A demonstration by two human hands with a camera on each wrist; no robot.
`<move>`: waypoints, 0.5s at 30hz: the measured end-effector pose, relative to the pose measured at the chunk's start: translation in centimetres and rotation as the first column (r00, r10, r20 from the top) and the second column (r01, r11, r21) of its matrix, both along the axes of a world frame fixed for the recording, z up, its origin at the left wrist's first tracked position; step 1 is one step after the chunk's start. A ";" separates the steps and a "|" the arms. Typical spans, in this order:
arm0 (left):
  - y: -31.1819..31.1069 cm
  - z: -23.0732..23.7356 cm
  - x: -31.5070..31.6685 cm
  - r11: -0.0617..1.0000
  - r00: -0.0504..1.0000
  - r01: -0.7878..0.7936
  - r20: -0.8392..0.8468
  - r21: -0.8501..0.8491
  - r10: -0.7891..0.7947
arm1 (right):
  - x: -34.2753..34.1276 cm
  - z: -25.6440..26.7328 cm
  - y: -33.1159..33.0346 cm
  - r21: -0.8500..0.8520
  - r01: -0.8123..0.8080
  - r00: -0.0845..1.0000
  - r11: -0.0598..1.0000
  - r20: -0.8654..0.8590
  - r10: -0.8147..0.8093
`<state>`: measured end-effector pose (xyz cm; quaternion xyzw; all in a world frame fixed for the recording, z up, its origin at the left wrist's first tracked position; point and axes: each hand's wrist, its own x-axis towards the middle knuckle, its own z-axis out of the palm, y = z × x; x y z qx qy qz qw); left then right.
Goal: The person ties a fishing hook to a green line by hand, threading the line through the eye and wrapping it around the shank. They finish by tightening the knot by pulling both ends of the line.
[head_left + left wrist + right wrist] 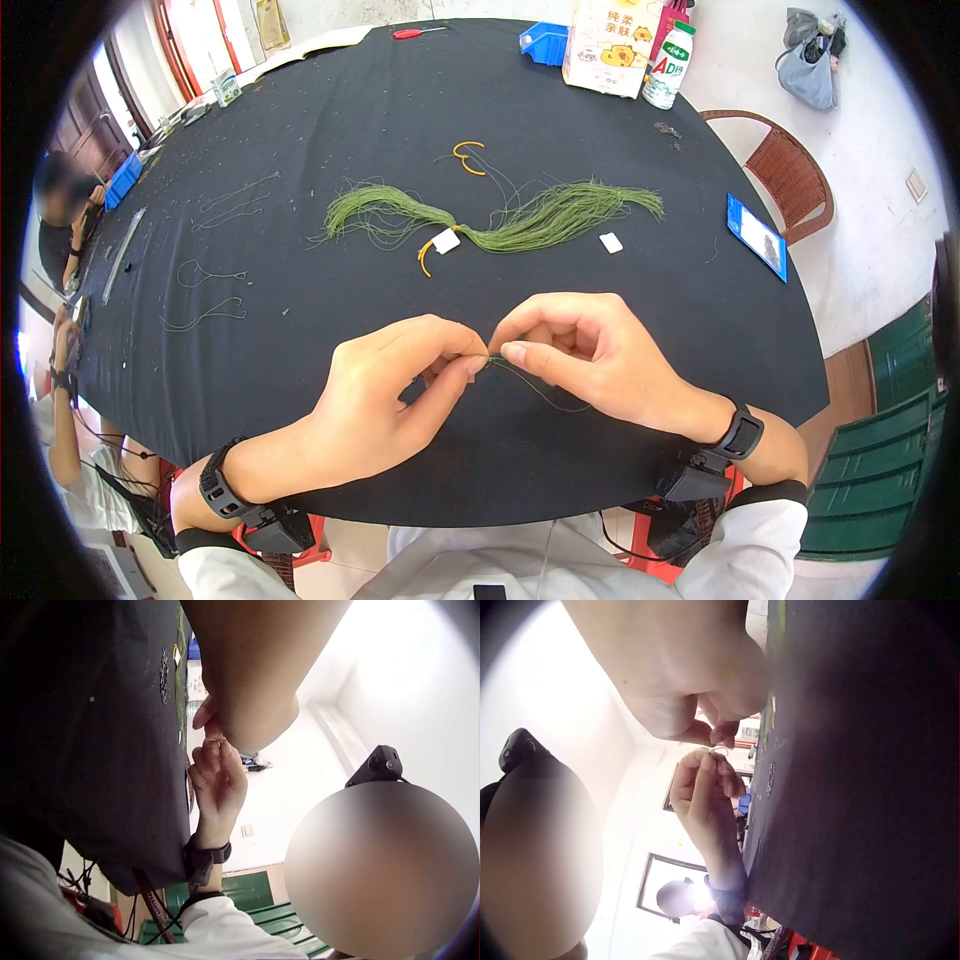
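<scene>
The dark-covered desk (300, 110) extends under and beyond both hands. Beyond them, the green strand bundle (545, 222) seems kept within reach. The left hand (385, 400) and right hand (595, 355) pinch the fine thread (497, 358) close together, probably for control; its slack curves below the right. Loops (225, 276) lie beyond-left, apart, perhaps against tangling.

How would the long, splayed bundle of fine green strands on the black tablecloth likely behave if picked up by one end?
The green bundle would probably droop floppily, since its strands bend and fan out on the tablecloth. It is likely light for its spread, being fine strands. Stray loops along its edges might snag or tangle.
</scene>
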<state>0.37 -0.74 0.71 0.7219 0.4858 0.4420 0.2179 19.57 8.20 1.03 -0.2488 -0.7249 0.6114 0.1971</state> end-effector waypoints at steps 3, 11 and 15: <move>0.0 0.2 0.0 1.000 1.000 0.002 -0.012 -0.009 -0.003 | 0.2 0.6 0.0 0.071 0.019 0.998 0.997 0.061 -0.023; -0.1 0.4 -0.1 0.996 0.992 0.025 -0.129 0.085 -0.014 | -0.1 0.8 -0.4 0.256 0.005 1.000 0.967 0.008 -0.007; -0.1 0.6 -0.2 0.992 0.983 0.033 -0.183 0.121 -0.011 | -0.1 0.6 -0.6 0.281 -0.013 1.000 0.960 0.025 0.007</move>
